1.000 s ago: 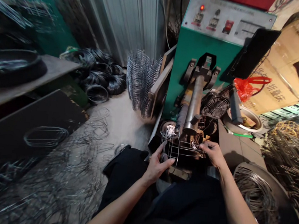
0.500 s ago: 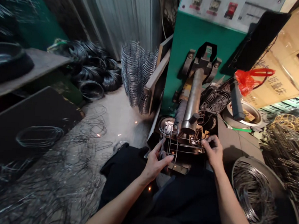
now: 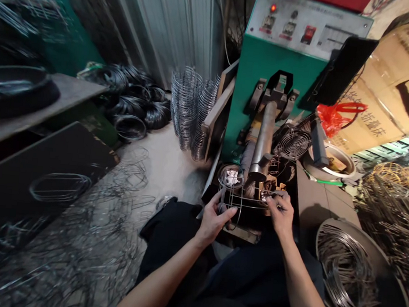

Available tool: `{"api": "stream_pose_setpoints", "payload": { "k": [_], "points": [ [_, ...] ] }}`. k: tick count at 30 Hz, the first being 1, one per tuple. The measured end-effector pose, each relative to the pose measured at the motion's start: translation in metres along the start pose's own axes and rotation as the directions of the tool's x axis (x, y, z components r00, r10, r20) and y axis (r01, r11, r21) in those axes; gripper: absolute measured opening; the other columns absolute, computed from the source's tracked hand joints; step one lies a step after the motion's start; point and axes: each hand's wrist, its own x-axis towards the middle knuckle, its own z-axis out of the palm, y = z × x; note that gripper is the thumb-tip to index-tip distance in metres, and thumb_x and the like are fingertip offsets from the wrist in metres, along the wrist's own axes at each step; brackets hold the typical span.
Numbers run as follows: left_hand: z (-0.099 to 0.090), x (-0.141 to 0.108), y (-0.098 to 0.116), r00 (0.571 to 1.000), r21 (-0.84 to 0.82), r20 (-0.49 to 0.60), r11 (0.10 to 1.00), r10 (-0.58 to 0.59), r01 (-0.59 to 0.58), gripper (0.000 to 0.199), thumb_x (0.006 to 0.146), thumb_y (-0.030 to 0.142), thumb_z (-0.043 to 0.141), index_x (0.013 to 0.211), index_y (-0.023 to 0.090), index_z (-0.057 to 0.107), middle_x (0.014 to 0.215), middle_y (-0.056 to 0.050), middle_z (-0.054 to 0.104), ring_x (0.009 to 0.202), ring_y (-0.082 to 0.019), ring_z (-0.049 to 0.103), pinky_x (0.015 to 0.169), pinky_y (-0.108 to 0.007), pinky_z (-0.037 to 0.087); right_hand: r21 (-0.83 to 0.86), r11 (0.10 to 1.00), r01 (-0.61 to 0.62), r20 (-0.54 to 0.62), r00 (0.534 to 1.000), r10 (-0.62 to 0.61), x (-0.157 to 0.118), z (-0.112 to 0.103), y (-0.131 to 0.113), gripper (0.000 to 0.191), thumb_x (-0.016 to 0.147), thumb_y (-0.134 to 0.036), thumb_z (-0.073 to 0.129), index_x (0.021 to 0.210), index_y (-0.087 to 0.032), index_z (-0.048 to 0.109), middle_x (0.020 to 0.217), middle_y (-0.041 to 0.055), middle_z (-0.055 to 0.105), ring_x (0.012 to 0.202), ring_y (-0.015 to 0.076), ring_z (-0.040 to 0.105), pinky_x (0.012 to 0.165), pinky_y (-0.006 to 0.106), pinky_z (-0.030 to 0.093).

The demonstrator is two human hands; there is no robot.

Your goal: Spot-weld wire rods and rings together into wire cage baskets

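Observation:
My left hand (image 3: 216, 220) grips a thin wire frame (image 3: 240, 208) between thumb and fingers, below the welding machine's metal arm. The frame has rounded bends, and its long wires run rightward. At the right, my right hand (image 3: 281, 213) is closed in a pinch by the ends of those wires. A thin wire seems to be between its fingertips; the fingers partly hide it. Above and between both hands, the steel cylinder (image 3: 263, 144) of the green machine (image 3: 244, 80) points down toward me. A round dish (image 3: 223, 173) with something white in it sits behind the frame.
Loose wire pieces (image 3: 85, 243) litter the floor at left. Stacked wire rings (image 3: 185, 109) stand by a board (image 3: 217, 109). At right are a basin (image 3: 388, 284) of wire rings, a pale tub (image 3: 347, 161), a red bag (image 3: 332, 118) and a cardboard box (image 3: 376, 106).
My right hand has moved left and its fingers have curled in more. My left hand keeps its grip on the wire frame. The sparks near the hands and floor are gone.

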Motion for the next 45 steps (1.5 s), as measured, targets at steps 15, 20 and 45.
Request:
{"api": "stream_pose_setpoints", "payload": {
  "k": [15, 20, 45],
  "points": [
    [0.004, 0.019, 0.004, 0.999, -0.037, 0.03, 0.998, 0.044, -0.042, 0.095, 0.075, 0.038, 0.084, 0.154, 0.011, 0.037, 0.053, 0.011, 0.047, 0.042, -0.009, 0.044, 0.039, -0.021, 0.048, -0.012, 1.0, 0.01, 0.052, 0.999, -0.01, 0.027, 0.005, 0.003, 0.047, 0.083, -0.048, 0.07, 0.053, -0.021, 0.047, 0.08, 0.0041, 0.054, 0.084, 0.0219, 0.05, 0.079, 0.035, 0.039],
    [0.006, 0.026, 0.005, 0.999, -0.025, 0.03, 0.999, 0.039, -0.038, 0.097, 0.074, 0.038, 0.084, 0.154, 0.01, 0.036, 0.053, 0.011, 0.048, 0.042, -0.009, 0.045, 0.04, -0.021, 0.048, -0.017, 1.0, 0.003, 0.051, 0.999, -0.002, 0.032, 0.005, 0.005, 0.048, 0.082, -0.052, 0.07, 0.053, -0.021, 0.047, 0.08, 0.0046, 0.055, 0.086, 0.0223, 0.052, 0.08, 0.035, 0.041],
    [-0.079, -0.111, 0.004, 0.944, 0.259, -0.084, 0.908, -0.318, 0.329, 0.056, 0.072, 0.06, 0.082, 0.105, 0.016, 0.073, 0.088, -0.012, 0.075, 0.078, -0.024, 0.071, 0.072, -0.035, 0.057, -0.129, 0.94, -0.316, 0.553, 0.764, 0.332, -0.065, -0.071, 0.005, 0.039, 0.095, -0.058, 0.053, 0.086, -0.022, 0.067, 0.052, 0.0001, 0.064, 0.042, 0.0175, 0.057, 0.047, 0.028, 0.047]
  ]
}}
